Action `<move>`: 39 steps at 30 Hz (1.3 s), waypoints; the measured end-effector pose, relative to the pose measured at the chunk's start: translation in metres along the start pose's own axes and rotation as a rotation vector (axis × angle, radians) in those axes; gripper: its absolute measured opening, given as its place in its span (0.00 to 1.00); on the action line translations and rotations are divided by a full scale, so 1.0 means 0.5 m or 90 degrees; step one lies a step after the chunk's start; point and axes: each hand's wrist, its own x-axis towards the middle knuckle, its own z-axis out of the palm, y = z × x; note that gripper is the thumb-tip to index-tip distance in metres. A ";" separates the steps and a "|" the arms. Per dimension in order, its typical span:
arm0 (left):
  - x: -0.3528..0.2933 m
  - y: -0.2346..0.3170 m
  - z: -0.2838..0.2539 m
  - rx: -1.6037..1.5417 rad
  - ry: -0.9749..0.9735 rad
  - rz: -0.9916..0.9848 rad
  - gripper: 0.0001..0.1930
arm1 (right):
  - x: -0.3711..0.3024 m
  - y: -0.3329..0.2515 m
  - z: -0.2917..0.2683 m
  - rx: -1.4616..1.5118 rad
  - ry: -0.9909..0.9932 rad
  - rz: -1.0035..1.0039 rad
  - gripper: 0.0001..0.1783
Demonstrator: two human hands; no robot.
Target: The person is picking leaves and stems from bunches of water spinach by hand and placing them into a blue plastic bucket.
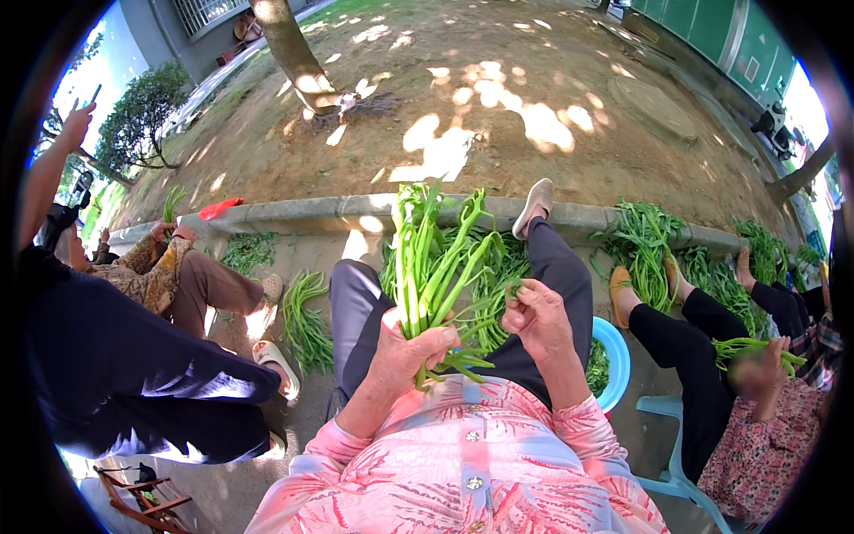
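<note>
In front of my lap, my left hand (405, 356) is wrapped round a bunch of green leafy stems (416, 267), likely water spinach. Its pale stalks point up and away, and some leafy ends hang below the fist. Just to the right, my right hand (539, 322) is raised in a pinch, apart from the main stalks, with a small dark green leaf piece (513, 289) at its fingertips. Between my legs on the ground lies a heap of the same greens (498, 283), partly hidden by the bunch.
A blue basin (614, 356) with greens stands by my right leg. A curb (311, 214) runs ahead, with a red bag (220, 208) on it. Greens (305, 320) lie at left. People sit both sides, one on a light-blue chair (663, 445); someone stands close left.
</note>
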 end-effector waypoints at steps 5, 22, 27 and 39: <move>-0.002 0.004 0.002 0.044 0.011 -0.027 0.11 | -0.009 0.004 0.031 -0.080 -0.039 -0.029 0.08; 0.001 -0.011 0.015 0.121 -0.032 0.029 0.10 | -0.003 0.032 0.063 -0.023 0.019 -0.002 0.06; -0.005 0.002 0.002 0.005 0.008 0.020 0.10 | 0.007 0.030 0.039 0.140 0.057 0.043 0.04; -0.007 -0.003 -0.001 -0.001 0.034 0.075 0.10 | -0.030 0.050 0.089 0.032 -0.032 0.046 0.08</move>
